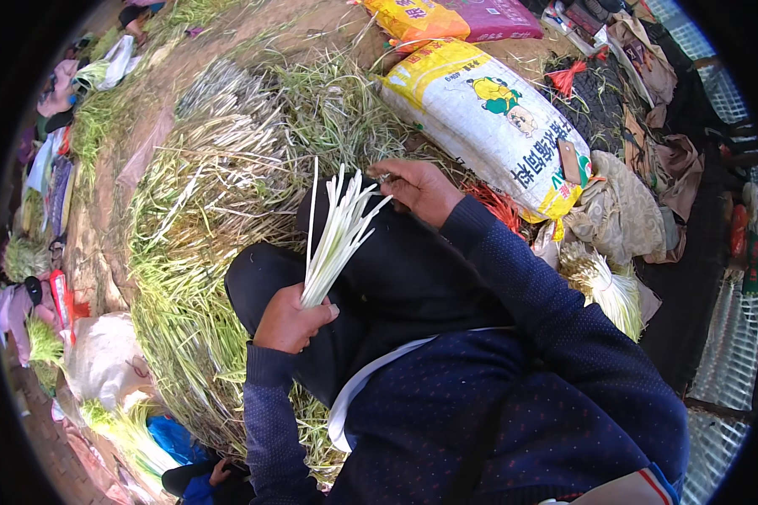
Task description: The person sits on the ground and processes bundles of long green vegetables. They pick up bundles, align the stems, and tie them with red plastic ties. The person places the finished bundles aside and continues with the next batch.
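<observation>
My left hand (295,320) is closed around the lower part of a bunch of pale, thin vegetable stalks (338,243). Their white ends fan out upward above my dark trousers (417,278), and one stalk stands apart on the left. To the right of the stalk tips is my right hand (420,189), over my knee with its fingers bent. Whether something small sits between those fingertips is hard to see. A large heap of loose green and straw-coloured stalks (196,271) spreads in front of my legs and to the left.
A printed white-and-yellow woven sack (474,120) lies beyond my right arm, with red ties (496,205) beside it. A tied bundle of stalks (606,287) rests at right. Another person's hand (220,472) shows at lower left, near a blue plastic bag (174,439) and more stalks (132,439).
</observation>
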